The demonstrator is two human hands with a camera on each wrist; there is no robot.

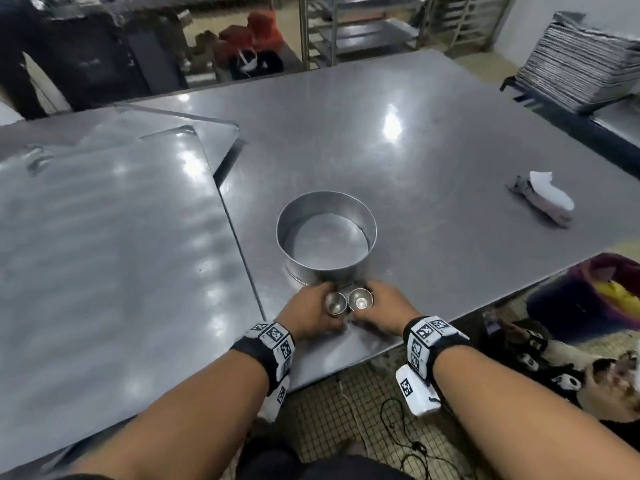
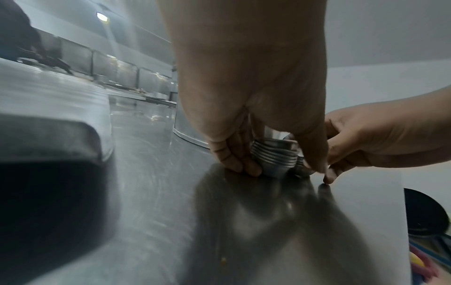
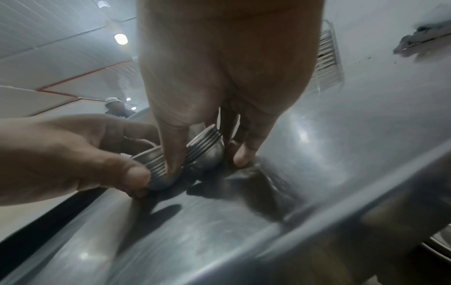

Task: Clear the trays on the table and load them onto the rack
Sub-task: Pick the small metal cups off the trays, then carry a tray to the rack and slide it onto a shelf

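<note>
Two short stacks of small metal cups stand side by side on the steel table point(image 1: 433, 140), close to its near edge. The left hand point(image 1: 308, 317) curls its fingers point(image 2: 234, 160) and thumb around the left cup stack point(image 1: 335, 303), fingertips down on the tabletop at the stack's base. The right hand point(image 1: 384, 310) grips the right cup stack point(image 1: 360, 300) the same way, thumb in front and fingers point(image 3: 244, 154) behind. The two stacks touch or nearly touch between the hands. Each stack stands upright, its long axis vertical and its open mouth facing up; the ribbed rims of the nested cups show as stacked rings in the wrist views. The top cups look empty apart from reflections.

Just beyond the fingertips sits a round metal pan point(image 1: 325, 233), open side up, nothing inside but its shiny bottom. Its near wall is just past the cup stacks; whether it touches them cannot be told.

To the left of the left hand lie large flat trays point(image 1: 114, 237), overlapping one another on the table, their long sides running away from the person; their surfaces are bare. Well off to the right of the right hand lies a crumpled cloth point(image 1: 543, 197) on the table. Farther right, off the table, a tall pile of trays point(image 1: 581, 64) is stacked flat. Beyond the table's far edge stands a metal rack point(image 1: 363, 26) with shelves.
</note>
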